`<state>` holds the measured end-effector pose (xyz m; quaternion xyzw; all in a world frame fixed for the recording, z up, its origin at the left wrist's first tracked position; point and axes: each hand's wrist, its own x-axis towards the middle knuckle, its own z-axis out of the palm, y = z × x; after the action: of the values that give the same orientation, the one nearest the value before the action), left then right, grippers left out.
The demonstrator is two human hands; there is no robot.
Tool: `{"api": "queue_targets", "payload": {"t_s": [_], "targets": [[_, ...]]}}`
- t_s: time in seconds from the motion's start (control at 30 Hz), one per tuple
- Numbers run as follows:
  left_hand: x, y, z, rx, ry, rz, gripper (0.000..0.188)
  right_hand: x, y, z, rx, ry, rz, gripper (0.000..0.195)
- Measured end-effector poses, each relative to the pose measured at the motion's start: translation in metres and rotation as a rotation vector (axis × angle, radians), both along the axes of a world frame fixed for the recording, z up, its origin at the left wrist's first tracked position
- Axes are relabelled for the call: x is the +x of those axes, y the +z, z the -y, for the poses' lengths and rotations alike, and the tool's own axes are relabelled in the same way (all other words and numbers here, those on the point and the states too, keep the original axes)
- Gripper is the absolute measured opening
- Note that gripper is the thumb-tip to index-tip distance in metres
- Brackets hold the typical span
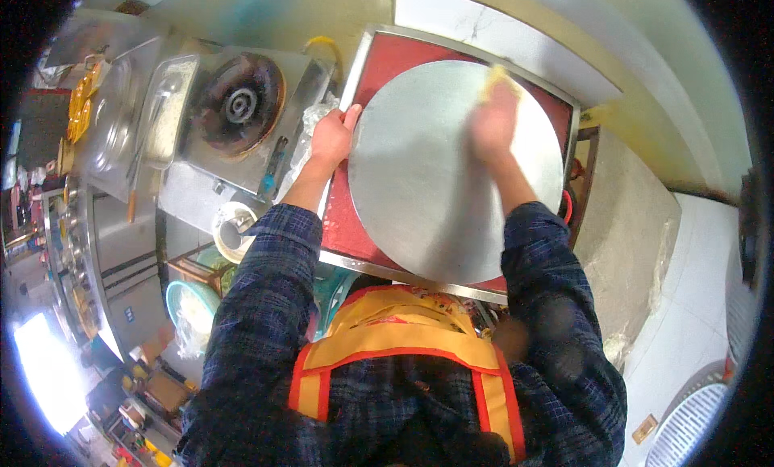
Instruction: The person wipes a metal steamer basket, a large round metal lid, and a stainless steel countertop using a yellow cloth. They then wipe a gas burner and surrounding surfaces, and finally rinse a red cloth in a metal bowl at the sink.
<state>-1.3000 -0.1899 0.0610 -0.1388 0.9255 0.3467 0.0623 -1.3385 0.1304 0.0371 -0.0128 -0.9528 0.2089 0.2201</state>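
Note:
A large round metal plate [417,183], grey and smooth, lies on a red square surface [357,225] with a metal rim [357,263]. My right hand [496,125], blurred, is over the plate's upper right part. In its fingers is a yellow cloth or sponge [498,80], pressed to the plate near its far edge. My left hand [334,131] grips the left side of the metal rim. Its thumb points away from me, close to the plate's edge, and some of its fingers are hidden.
To the left are a gas burner [240,104], a rectangular metal pan [172,113] of pale contents, and a white tub [233,231]. Lower stands a turquoise basket [192,301] with a plastic bag. A grey slab [626,231] adjoins on the right. Tiled wall [508,41] borders the far side.

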Motion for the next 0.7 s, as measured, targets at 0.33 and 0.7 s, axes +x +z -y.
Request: {"api": "queue_targets", "payload": {"t_s": [0.33,0.7], "targets": [[0.007,0.0,0.001,0.0,0.064,0.004,0.067,0.077,0.08,0.067,-0.007,0.707,0.615,0.046],[0.004,-0.003,0.001,-0.023,0.058,-0.002,0.063,-0.008,0.025,0.027,0.038,0.446,0.167,0.048]]}}
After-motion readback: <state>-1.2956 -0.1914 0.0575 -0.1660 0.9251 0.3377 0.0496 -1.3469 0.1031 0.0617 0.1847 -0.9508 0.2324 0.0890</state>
